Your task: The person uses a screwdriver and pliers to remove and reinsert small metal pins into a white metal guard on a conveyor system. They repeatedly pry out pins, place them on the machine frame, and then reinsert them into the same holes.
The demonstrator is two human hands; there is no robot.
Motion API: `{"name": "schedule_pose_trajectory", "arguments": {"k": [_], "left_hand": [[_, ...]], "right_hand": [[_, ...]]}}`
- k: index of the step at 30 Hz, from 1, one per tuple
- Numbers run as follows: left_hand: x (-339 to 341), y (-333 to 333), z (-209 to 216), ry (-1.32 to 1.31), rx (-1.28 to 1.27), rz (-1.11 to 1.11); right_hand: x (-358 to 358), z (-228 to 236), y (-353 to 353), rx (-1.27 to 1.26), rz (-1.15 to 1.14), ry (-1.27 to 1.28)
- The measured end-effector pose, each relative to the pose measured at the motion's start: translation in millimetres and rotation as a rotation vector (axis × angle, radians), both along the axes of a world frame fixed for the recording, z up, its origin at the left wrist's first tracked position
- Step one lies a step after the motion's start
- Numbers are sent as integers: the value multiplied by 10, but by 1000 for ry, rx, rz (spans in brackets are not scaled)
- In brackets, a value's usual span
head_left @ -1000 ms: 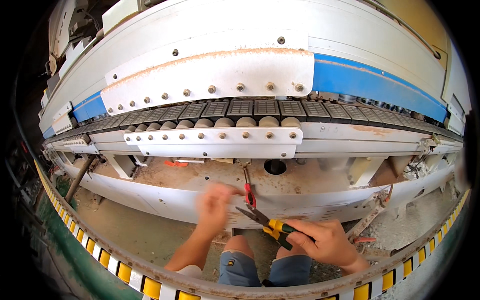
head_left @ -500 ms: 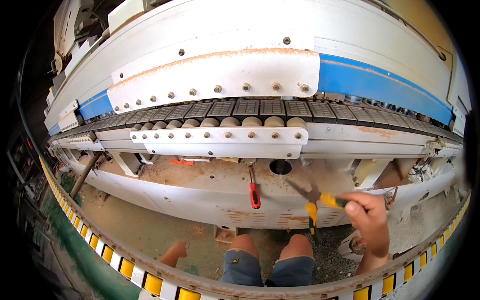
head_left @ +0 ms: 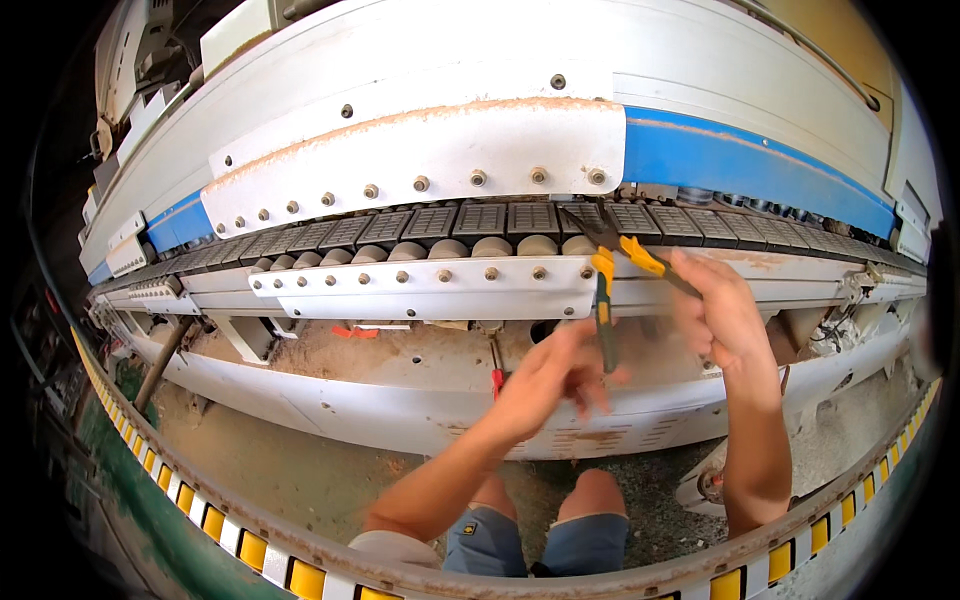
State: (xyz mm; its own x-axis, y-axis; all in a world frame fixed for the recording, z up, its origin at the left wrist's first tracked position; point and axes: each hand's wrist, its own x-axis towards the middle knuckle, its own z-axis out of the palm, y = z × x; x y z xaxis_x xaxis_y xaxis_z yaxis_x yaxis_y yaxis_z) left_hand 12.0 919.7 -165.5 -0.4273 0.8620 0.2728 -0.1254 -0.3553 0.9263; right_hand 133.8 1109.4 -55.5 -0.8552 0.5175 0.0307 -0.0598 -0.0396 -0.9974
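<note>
My right hand (head_left: 722, 310) is closed on one handle of a pair of long-nosed pliers (head_left: 640, 254). The handles are yellow and dark green and stand spread apart. Their dark jaws point up and left, in front of the black track pads (head_left: 532, 217). Below the pliers, my left hand (head_left: 545, 378) is beside the free, hanging handle. Its fingers are apart and somewhat blurred, and I see no grip on that handle. A red-handled screwdriver (head_left: 497, 381) is just left of this hand, partly covered by it.
A white bracket (head_left: 430, 290) with bolts and grey rollers (head_left: 490, 247) runs along the track. Above is a white guard plate (head_left: 420, 150) beside a blue panel (head_left: 755, 150). Sawdust covers the machine's ledge (head_left: 390, 350). A yellow-and-white roller rail (head_left: 255, 537) curves across nearest me.
My right hand has raised the pliers from over the ledge to the height of the track. My left hand has come up from low on the left to beside the hanging handle.
</note>
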Motion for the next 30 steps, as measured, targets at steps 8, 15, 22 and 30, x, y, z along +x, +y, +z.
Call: {"name": "schedule_pose_trajectory", "arguments": {"k": [8,15,22,30], "left_hand": [[196,867,626,-395,233,197],[184,1262,657,-459,299,254],[207,1424,619,-672,336,134],[240,1491,684,-700,356,106]], "right_hand": [[-356,-3,-30,308,-30,176],[-470,-98,159,801,-277,315],[-525,-13,219,765,-216,277],[-597,45,300,1001,-286,362]]}}
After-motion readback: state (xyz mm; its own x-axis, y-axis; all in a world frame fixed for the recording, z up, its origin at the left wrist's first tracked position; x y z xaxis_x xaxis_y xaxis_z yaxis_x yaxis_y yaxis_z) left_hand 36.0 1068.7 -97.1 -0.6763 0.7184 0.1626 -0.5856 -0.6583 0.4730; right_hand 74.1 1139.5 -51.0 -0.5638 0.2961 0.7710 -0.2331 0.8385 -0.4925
